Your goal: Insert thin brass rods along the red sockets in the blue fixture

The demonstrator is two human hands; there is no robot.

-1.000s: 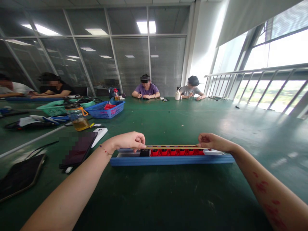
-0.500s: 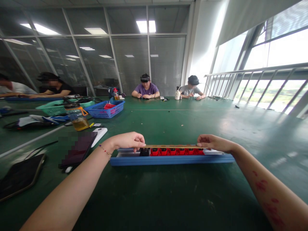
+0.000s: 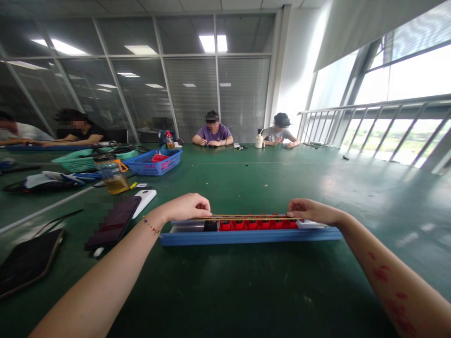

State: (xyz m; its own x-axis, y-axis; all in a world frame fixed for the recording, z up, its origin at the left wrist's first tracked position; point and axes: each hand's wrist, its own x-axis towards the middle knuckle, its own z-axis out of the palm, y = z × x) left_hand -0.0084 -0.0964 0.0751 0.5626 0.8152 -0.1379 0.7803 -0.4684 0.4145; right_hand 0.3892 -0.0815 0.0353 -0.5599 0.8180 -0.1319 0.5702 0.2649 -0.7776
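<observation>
Pinching a thin, yellowish strip [image 3: 246, 218] near its two ends, the left hand [image 3: 192, 206] and the right hand [image 3: 306, 209], fingers closed on it, hold it lengthwise above a long blue tray [image 3: 250, 236] on the green surface [image 3: 225, 286]. Inside the tray, a row of red parts [image 3: 259, 225] sits beneath the strip, with a black piece [image 3: 210, 226] just beside the row at its left end. Off to the left lie a dark phone [image 3: 114, 223], a lidded jar [image 3: 116, 180] and a blue basket [image 3: 155, 164].
</observation>
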